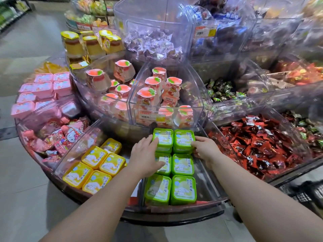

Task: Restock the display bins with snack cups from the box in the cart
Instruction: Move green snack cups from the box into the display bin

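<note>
Several green snack cups with white cartoon lids fill a clear wedge-shaped display bin point(212, 179) in two columns. At the bin's far end stand two stacked green cups, the left one point(163, 137) and the right one point(183, 139). My left hand point(146, 156) presses against the left stack's side, fingers spread over the cup behind it. My right hand point(204, 148) grips the right stack's outer side. Nearer me lie two more rows of green cups point(183, 189). The box and most of the cart are out of view.
Yellow cups point(95, 166) fill the bin to the left, pink cups point(43, 88) further left. Peach jelly cups point(150, 95) sit in the upper tier. Red wrapped candies point(262, 144) fill the right bin. A dark cart edge point(307, 191) shows at lower right.
</note>
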{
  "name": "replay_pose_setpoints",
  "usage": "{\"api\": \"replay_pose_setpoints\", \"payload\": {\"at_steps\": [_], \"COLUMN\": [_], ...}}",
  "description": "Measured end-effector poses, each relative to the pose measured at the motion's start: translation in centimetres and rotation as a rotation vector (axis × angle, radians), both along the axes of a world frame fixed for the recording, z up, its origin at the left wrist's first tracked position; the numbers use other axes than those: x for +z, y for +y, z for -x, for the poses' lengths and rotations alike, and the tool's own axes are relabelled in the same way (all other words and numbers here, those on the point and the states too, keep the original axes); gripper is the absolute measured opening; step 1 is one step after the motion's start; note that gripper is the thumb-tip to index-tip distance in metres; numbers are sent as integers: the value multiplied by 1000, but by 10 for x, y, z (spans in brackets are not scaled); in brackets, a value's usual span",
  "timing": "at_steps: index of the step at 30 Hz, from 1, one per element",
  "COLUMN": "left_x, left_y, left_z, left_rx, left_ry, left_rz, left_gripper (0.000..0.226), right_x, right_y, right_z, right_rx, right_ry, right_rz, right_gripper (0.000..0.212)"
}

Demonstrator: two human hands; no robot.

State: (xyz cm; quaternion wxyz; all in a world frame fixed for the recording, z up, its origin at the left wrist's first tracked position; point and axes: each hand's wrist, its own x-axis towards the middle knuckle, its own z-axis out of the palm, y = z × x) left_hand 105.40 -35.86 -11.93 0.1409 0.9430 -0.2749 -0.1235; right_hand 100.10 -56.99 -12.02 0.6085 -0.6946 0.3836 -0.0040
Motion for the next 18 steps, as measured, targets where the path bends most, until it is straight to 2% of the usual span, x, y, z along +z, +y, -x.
{"api": "replay_pose_setpoints", "payload": {"at_steps": [2, 6, 10, 14, 18], "left_x": [1, 5, 14, 29, 48], "left_y": [0, 0, -2, -9, -34], "left_z": [1, 5, 7, 17, 44], "left_rx": [6, 19, 42, 94, 91], "left_ry": [26, 86, 101, 92, 8], "left_rz": [7, 40, 88, 120, 152], "left_gripper": [91, 92, 92, 87, 80], "right_x": [-2, -3, 13, 22, 31], "right_y": [2, 12, 13, 9, 0], "right_z": [0, 4, 13, 33, 72], "right_rx": [40, 163, 76, 93, 99], "right_ry": [71, 127, 120, 88, 65], "right_rz": [57, -8, 2, 86, 84], "right_gripper": [54, 51, 67, 62, 51]}}
